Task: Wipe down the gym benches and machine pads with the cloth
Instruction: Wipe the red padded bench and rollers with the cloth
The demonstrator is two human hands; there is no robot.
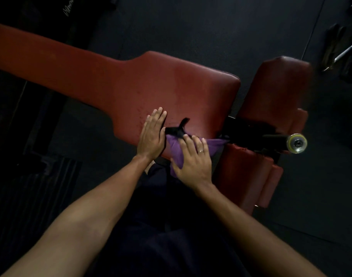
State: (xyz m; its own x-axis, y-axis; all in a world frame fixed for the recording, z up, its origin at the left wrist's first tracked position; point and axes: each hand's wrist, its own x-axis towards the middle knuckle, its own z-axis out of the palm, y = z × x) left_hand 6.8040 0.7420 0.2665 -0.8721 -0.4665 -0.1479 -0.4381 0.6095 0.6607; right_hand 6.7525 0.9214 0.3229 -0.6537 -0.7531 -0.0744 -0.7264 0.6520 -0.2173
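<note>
A long dark-red padded bench (131, 82) runs from the upper left to the middle of the head view. My left hand (152, 134) lies flat on its near edge, fingers straight. Just to the right, my right hand (193, 158) presses a purple cloth (176, 148) against the pad's near edge with spread fingers; part of the cloth hangs over the edge. A black strap or tag (179, 127) lies on the pad between my hands.
Further red pads sit to the right: an upper pad (275, 86) and roller pads (249, 172). A black bar with a metal end cap (296, 143) sticks out between them. Dark rubber floor surrounds the bench; metal equipment (343, 48) lies at the upper right.
</note>
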